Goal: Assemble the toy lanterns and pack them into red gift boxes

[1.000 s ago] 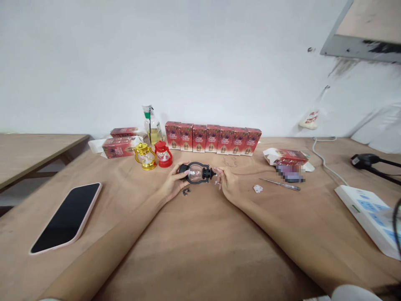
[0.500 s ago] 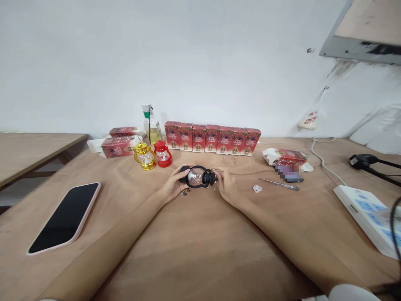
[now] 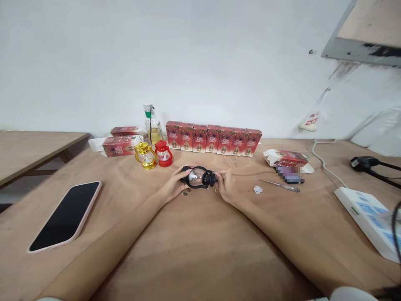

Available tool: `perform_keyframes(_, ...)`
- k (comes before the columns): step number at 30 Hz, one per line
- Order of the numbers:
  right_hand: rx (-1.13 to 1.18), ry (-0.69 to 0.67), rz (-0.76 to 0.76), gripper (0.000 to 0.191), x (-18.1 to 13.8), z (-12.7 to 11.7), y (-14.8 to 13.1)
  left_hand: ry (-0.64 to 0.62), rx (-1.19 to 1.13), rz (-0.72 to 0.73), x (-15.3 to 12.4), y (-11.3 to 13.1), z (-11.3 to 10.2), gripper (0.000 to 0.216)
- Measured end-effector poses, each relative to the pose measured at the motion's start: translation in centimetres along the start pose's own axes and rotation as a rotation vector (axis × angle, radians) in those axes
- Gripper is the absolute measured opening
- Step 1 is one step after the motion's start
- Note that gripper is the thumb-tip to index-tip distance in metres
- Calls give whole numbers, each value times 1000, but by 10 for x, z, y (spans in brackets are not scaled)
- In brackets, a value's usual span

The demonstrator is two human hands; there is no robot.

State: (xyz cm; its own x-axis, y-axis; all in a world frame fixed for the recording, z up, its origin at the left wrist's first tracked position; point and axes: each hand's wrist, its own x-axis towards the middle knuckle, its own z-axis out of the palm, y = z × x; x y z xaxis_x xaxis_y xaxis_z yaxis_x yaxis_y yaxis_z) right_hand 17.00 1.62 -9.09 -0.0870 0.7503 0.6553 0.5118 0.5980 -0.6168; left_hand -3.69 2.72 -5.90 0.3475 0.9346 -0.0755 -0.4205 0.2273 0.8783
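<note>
A small black toy lantern with a clear globe lies on its side in the air between my hands. My left hand is closed round its base, at the left. At the capped top end, the fingers of my right hand are pinched together around a thin, shiny piece of wire, only partly visible. Small dark round pieces lie just below my left fingers. Beyond the hands stand a gold lantern and a red lantern, both upright. Thin bent wires lie behind my right hand.
Several red boxes stand along the wall beside a pump bottle. Opened boxes lie left. At right are a screwdriver, a white scrap and a power strip. A phone lies left.
The fingers of my right hand have shifted slightly at the lantern's top. My left hand keeps its hold, and the lantern stays nearly still; the whole view has shifted a little.
</note>
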Motion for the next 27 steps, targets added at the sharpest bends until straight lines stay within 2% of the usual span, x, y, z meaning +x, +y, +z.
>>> perform_keyframes(27,-60,-10,-67,33,-1,-2,3,21,-25,-1,-1,0,3,29)
